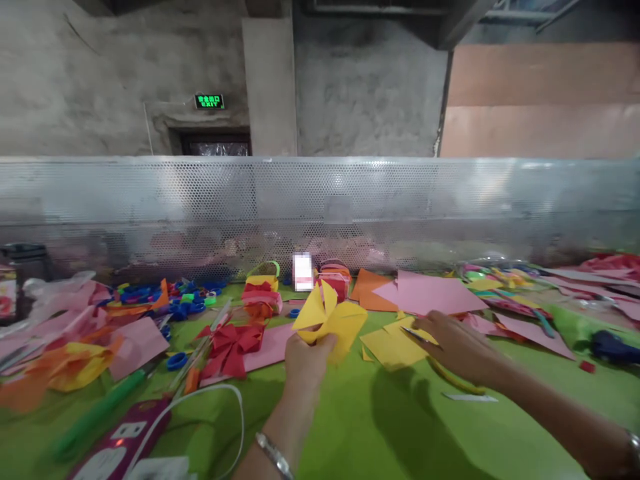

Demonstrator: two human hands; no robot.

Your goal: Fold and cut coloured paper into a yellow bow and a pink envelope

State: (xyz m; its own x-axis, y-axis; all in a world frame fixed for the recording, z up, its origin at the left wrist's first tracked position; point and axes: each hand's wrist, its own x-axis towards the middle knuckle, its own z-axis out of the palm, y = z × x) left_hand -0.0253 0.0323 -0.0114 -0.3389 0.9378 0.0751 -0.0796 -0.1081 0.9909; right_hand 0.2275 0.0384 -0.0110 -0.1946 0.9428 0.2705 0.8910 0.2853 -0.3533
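Note:
My left hand [307, 360] pinches a yellow paper pinwheel [337, 323] with folded blades and holds it up above the green table. Out to the right, my right hand [447, 340] is closed around scissors [419, 335]. Their pointed metal blades show at the fingertips, over sheets of yellow paper [393, 347]; the palm hides the handles. Beneath that hand lies a curved yellow strip [455, 380]. Left of my left hand is a red paper pinwheel [235, 347], beside a pink sheet [270, 347].
Orange paper [367, 293] and pink paper [435, 293] lie beyond my right hand. A lit phone [303, 272] stands at the back before a perforated metal panel [340, 193]. A purple power strip [125, 440] with a white cable sits front left. A blue tool [617, 348] lies far right.

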